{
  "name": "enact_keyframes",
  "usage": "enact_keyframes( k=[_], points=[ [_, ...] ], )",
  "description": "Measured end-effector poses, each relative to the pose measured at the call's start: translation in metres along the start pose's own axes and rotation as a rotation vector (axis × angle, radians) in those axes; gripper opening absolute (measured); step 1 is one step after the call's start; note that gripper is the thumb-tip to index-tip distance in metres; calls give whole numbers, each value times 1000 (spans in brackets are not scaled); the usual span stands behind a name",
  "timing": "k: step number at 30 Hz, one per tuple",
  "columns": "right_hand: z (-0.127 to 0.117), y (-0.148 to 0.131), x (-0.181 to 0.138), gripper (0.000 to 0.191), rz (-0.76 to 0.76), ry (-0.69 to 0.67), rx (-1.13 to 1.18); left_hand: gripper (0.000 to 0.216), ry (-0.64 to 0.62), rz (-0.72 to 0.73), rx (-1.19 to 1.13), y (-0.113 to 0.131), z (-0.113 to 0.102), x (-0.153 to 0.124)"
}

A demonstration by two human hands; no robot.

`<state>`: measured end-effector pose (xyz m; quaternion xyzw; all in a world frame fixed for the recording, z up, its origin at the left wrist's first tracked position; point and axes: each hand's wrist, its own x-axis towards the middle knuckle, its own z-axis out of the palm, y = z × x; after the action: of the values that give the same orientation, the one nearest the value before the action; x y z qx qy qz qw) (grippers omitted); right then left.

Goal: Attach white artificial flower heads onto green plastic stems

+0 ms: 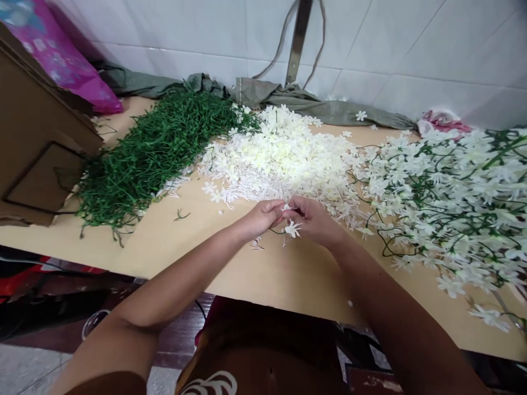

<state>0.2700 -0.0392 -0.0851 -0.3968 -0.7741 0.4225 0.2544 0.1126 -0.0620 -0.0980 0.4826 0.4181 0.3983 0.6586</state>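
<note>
My left hand (264,218) and my right hand (315,219) meet above the near part of the table, fingertips pinched together. Between them is a small artificial flower sprig, with one white blossom (292,229) hanging below the right fingers and a bit of green stem by the left. Just beyond my hands lies a heap of loose white artificial flowers (284,151). To the left is a pile of green plastic stems (160,148). At the right, a mass of white flowers on green stems (448,192) spreads over the table.
A cardboard box (37,131) stands at the left edge, with a pink plastic bag (69,60) behind it. Grey-green cloth (321,109) lies along the tiled wall. A metal strip (297,44) rises at the back. A stray stem piece (181,215) lies on the brown tabletop (263,277).
</note>
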Motion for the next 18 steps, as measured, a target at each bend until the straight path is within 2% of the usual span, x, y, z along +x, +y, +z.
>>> enact_keyframes(
  k=[6, 12, 15, 18],
  points=[
    [-7, -2, -1, 31, -18, 13, -113, 48, -20, -35, 5, 8, 4, 0],
    [-11, -8, -3, 28, -55, 139, -153, 55, -94, 103, 51, 11, -2, 7],
    [-23, -15, -11, 25, -70, 180, -221, 48, -85, 151, 167, 9, -6, 7],
    [-42, -22, -21, 28, -93, 267, -288, 37, -39, 138, 223, 9, -8, 6]
  ],
)
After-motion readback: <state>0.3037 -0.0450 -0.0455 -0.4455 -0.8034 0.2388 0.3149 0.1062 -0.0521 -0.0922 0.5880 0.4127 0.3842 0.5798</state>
